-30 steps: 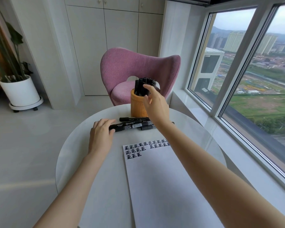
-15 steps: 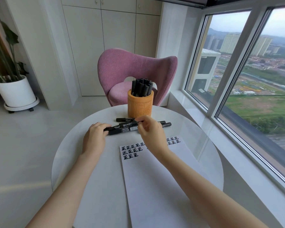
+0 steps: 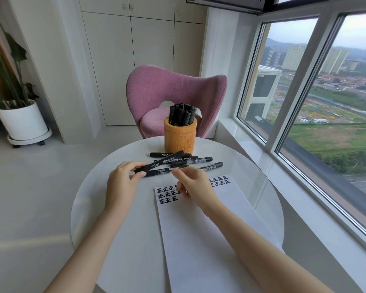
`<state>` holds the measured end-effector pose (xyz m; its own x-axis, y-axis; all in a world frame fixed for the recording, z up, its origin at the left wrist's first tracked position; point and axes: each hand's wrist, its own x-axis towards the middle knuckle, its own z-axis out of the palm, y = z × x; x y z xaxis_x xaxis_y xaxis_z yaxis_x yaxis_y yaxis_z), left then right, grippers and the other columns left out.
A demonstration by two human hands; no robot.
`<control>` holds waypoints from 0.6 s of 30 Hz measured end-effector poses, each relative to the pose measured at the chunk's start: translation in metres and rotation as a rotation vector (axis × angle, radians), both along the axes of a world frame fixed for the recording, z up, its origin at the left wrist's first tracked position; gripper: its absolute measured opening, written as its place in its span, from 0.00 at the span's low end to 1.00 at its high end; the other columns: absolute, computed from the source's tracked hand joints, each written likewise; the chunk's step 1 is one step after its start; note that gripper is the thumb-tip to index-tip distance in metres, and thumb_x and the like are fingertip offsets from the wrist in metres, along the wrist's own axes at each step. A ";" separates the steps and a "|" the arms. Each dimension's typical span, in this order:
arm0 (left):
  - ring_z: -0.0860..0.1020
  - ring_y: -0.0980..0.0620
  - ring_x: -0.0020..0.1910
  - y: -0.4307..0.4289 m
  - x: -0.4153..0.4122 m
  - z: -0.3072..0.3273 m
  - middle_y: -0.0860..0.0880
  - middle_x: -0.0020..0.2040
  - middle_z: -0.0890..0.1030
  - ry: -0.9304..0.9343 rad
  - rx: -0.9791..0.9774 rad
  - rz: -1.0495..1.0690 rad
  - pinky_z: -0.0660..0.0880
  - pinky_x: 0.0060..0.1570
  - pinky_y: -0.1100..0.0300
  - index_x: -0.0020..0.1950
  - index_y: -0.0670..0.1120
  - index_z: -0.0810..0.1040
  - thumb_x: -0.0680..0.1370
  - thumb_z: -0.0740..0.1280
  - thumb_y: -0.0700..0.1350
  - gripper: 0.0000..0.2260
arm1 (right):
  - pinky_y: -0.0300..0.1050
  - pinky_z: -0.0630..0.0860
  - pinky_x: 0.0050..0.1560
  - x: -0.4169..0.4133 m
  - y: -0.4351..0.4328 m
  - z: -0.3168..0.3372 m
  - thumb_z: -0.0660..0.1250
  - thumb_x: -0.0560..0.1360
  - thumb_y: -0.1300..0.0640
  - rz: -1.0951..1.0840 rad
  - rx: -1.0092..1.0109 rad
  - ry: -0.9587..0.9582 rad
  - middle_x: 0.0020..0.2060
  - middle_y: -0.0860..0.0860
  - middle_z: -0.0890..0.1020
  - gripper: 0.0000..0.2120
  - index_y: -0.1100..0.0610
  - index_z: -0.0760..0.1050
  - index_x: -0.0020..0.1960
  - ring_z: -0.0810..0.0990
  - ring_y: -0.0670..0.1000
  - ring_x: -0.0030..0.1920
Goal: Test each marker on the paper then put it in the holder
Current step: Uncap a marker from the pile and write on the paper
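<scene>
My left hand point(image 3: 123, 182) pinches the near end of a black marker point(image 3: 163, 161), whose far end is lifted toward the holder. My right hand point(image 3: 191, 182) hovers just right of it with fingers apart, holding nothing, over the top of the white paper point(image 3: 209, 240). The paper carries rows of black test marks point(image 3: 167, 194). Several more black markers point(image 3: 194, 162) lie on the table between the paper and the orange wooden holder point(image 3: 180, 137). Several capped markers point(image 3: 182, 114) stand in the holder.
The round white table point(image 3: 106, 208) has its edge close on the left and right. A pink chair point(image 3: 175, 98) stands behind it. A potted plant point(image 3: 21, 119) sits at the left wall. A large window point(image 3: 325, 102) runs along the right.
My right hand drew back from the holder to the markers on the table. My left hand has picked up one end of a marker and tilted it up.
</scene>
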<state>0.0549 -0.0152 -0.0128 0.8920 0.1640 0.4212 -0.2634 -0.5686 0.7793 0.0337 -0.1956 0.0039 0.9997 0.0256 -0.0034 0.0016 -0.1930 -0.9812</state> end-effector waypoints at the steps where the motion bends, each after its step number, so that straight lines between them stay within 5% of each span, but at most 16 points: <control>1: 0.79 0.51 0.43 -0.002 -0.003 0.001 0.51 0.48 0.82 0.001 -0.017 -0.029 0.75 0.48 0.61 0.50 0.47 0.83 0.71 0.70 0.33 0.12 | 0.35 0.66 0.24 -0.002 0.001 0.002 0.68 0.76 0.49 0.013 0.075 0.031 0.28 0.51 0.77 0.15 0.60 0.77 0.54 0.70 0.47 0.25; 6: 0.77 0.63 0.45 -0.016 -0.024 0.006 0.59 0.45 0.80 -0.003 0.010 -0.251 0.68 0.47 0.78 0.50 0.50 0.82 0.72 0.71 0.34 0.13 | 0.35 0.61 0.23 -0.006 0.003 0.008 0.68 0.76 0.50 0.027 0.256 -0.036 0.25 0.53 0.71 0.14 0.60 0.74 0.39 0.65 0.48 0.24; 10: 0.77 0.62 0.49 -0.025 -0.038 0.006 0.61 0.48 0.79 0.025 0.091 -0.307 0.71 0.49 0.71 0.53 0.54 0.76 0.75 0.69 0.42 0.10 | 0.35 0.60 0.24 -0.010 0.004 0.010 0.66 0.77 0.58 -0.012 0.228 -0.117 0.22 0.51 0.67 0.19 0.59 0.67 0.30 0.62 0.48 0.22; 15: 0.77 0.53 0.49 -0.038 -0.046 0.012 0.54 0.50 0.80 0.116 0.179 -0.343 0.75 0.49 0.54 0.57 0.52 0.73 0.80 0.59 0.51 0.09 | 0.37 0.58 0.27 -0.020 0.007 0.011 0.64 0.78 0.61 0.033 0.203 -0.158 0.25 0.54 0.65 0.11 0.61 0.70 0.37 0.61 0.48 0.26; 18: 0.75 0.53 0.42 -0.040 -0.052 0.014 0.56 0.42 0.79 0.127 0.212 -0.334 0.72 0.43 0.56 0.52 0.50 0.73 0.81 0.54 0.52 0.10 | 0.38 0.57 0.27 -0.024 0.006 0.014 0.62 0.79 0.62 0.083 0.203 -0.174 0.27 0.54 0.65 0.10 0.62 0.71 0.39 0.60 0.48 0.26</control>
<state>0.0032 -0.0555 0.0011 0.9287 -0.2217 0.2973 -0.3696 -0.6200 0.6921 0.0095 -0.1892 0.0175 0.9792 0.0901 0.1816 0.1810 0.0153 -0.9834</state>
